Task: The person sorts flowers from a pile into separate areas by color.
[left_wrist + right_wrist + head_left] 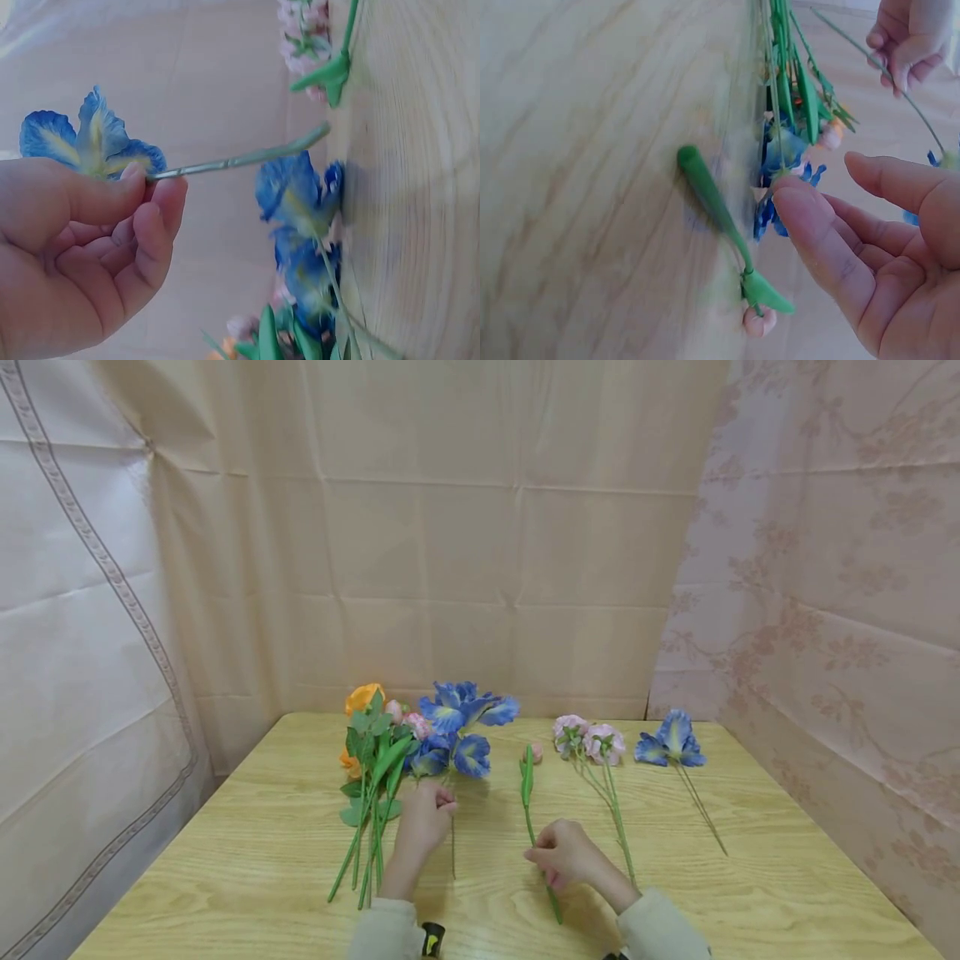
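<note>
The left hand (427,814) pinches 1 blue iris (91,142) by its stem, bloom toward 1 o'clock; the right hand (570,853), empty, fingers parted, has the tulip (527,783) toward 11 o'clock. Crowded neighbouring irises (296,196) could snag its petals.

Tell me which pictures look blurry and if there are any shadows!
Head view: clearest, with faint, soft shadows on the table; left wrist view: hazy, the table looks smudgy; right wrist view: the pink flower's green stem looks fuzzy.
</note>
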Demonstrator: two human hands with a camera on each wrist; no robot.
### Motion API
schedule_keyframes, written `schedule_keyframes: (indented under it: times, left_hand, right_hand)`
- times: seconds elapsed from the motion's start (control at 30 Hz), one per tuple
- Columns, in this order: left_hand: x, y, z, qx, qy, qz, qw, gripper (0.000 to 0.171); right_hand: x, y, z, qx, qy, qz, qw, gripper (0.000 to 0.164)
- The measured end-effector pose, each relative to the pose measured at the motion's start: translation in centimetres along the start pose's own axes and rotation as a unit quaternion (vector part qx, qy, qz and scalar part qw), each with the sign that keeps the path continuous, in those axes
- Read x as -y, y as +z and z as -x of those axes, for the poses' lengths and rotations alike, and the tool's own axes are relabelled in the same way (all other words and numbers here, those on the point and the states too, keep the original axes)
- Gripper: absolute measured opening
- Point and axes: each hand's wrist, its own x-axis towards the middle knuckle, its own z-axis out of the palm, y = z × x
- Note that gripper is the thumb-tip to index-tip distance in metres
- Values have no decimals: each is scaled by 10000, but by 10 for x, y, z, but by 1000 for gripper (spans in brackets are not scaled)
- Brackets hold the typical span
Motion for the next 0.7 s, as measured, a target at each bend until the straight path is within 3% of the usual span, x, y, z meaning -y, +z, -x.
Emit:
schedule_keyframes:
  times: [0.4, 0.7]
  left_hand:
    - [-20, 19, 8, 575, 569, 741, 9940, 7]
    - [-27, 28, 13, 979, 488, 1243, 9862, 9]
  right_hand:
    - [13, 6, 1, 28, -470, -621, 9970, 19]
    - [21, 15, 5, 61, -673, -964, 9930, 17]
